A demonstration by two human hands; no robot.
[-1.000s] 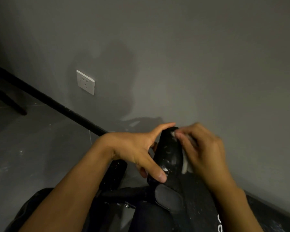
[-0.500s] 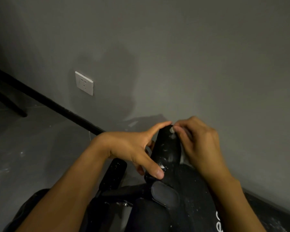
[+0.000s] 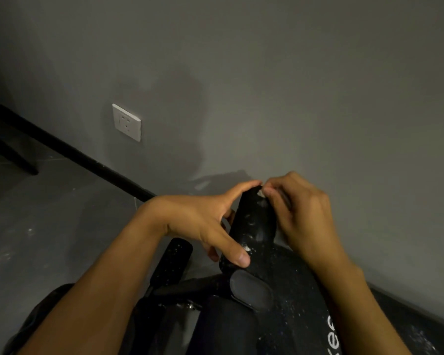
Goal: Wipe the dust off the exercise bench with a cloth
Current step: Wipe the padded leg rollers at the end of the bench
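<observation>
A black foam roller pad (image 3: 254,226) of the exercise bench stands up in front of me, flecked with white dust. My left hand (image 3: 205,221) grips its left side, thumb low on the front and forefinger reaching the top. My right hand (image 3: 297,211) is curled over the pad's upper right side, holding a white cloth (image 3: 260,193) of which only a small bit shows at the fingertips. The dusty black bench pad (image 3: 292,298) lies below my right forearm.
A second black roller pad (image 3: 172,262) sits lower left. The grey wall stands close behind, with a white socket (image 3: 126,122) and a black skirting strip (image 3: 69,152). A dark furniture leg (image 3: 10,152) stands on the grey floor at far left.
My right hand with the cloth has slid up the pad's right side to its top end, and less cloth shows. My left hand keeps its grip.
</observation>
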